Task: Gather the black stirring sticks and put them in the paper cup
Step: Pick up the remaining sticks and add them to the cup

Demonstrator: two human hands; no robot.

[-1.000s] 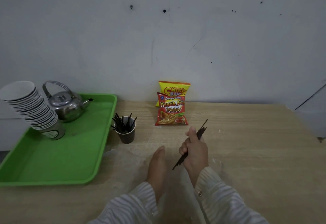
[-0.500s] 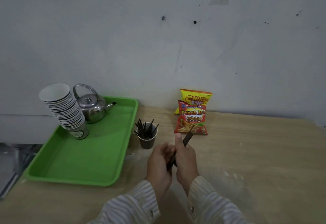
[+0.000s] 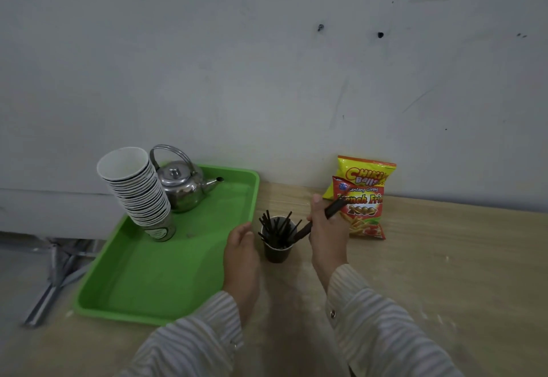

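Observation:
A dark paper cup (image 3: 277, 252) stands on the wooden table just right of the green tray, with several black stirring sticks (image 3: 274, 228) poking out of it. My right hand (image 3: 326, 234) is right of the cup, shut on a bundle of black sticks (image 3: 333, 209). The bundle tilts, its lower end reaching the cup's rim and its upper end pointing up and right. My left hand (image 3: 240, 253) hovers just left of the cup with fingers apart, holding nothing.
A green tray (image 3: 166, 272) at left carries a leaning stack of white paper cups (image 3: 135, 189) and a steel kettle (image 3: 181, 186). Two snack bags (image 3: 363, 195) lean against the wall behind my right hand. The table's left edge drops to a floor with a metal stand.
Both hands moved up and left to the cup. My left hand let go of the bundle and opened beside the cup, while my right carried the sticks' lower end to the rim.

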